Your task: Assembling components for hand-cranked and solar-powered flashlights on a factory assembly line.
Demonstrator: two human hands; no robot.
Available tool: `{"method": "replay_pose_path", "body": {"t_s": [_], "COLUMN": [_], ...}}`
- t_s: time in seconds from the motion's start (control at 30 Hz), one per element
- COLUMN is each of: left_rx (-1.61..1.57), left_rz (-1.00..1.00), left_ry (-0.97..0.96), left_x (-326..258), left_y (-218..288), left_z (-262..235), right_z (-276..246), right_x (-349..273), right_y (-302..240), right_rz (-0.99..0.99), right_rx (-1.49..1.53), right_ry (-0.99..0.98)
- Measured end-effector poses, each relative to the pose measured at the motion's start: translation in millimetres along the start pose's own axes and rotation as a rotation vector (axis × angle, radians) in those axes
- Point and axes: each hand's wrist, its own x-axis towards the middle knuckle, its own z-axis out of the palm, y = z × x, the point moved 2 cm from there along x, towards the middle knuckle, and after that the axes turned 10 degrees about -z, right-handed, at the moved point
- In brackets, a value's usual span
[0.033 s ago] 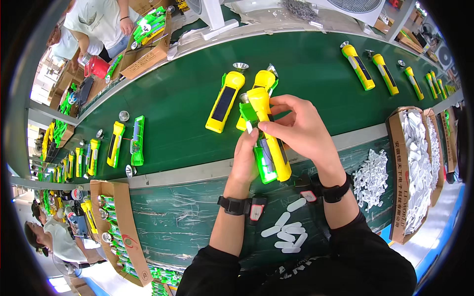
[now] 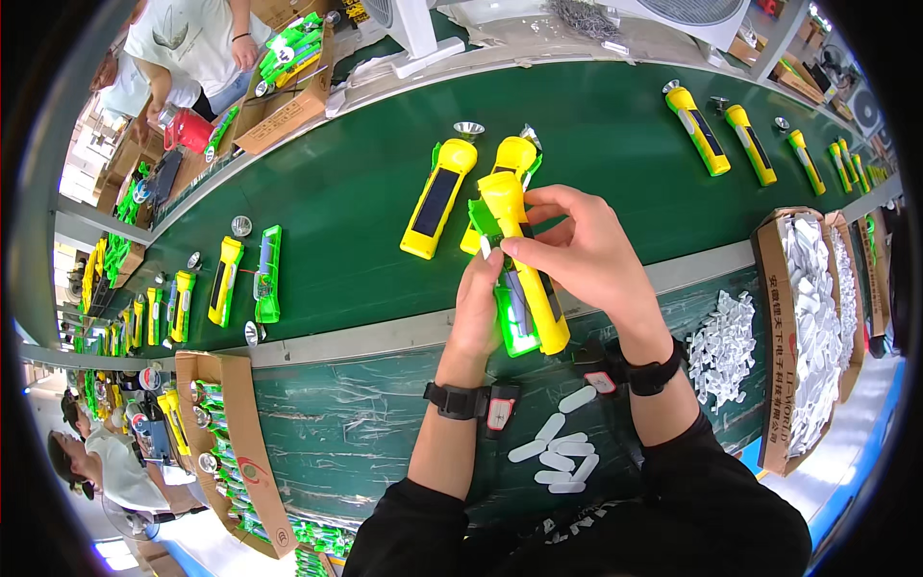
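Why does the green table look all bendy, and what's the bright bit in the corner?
Head view: the fisheye lens curves the green belt and blacks out the corners; daylight glares white at lower right by the cardboard box; the hands and yellow flashlight stay sharp.

A yellow flashlight body with a green half-shell along its left side stands slanted above the green belt, head end up and away. A pale strip, perhaps an inner part, shows in the open green side; fingers hide the middle.
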Motion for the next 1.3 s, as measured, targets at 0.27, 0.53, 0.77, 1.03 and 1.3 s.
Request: {"method": "replay_pose_path", "body": {"t_s": [0.27, 0.53, 0.77, 1.03, 1.3], "left_rx": [0.318, -0.083, 0.067, 0.174, 0.17], "left_rz": [0.197, 0.061, 0.089, 0.066, 0.125], "left_ry": [0.196, 0.037, -0.05, -0.029, -0.02], "left_x": [4, 4, -7, -5, -3], "left_y": [-3, 1, 14, 7, 10], "left_z": [-3, 6, 21, 8, 15], "right_z": [18, 8, -3, 2, 7], "right_x": [-4, 1, 7, 6, 1], "right_y": [8, 16, 12, 16, 10], "right_rz": [-0.107, -0.058, 0.018, 0.042, -0.006], "right_rx": [-0.3, -0.235, -0.07, -0.099, -0.199], "right_ry": [0.095, 0.041, -0.026, 0.006, 0.021]}}
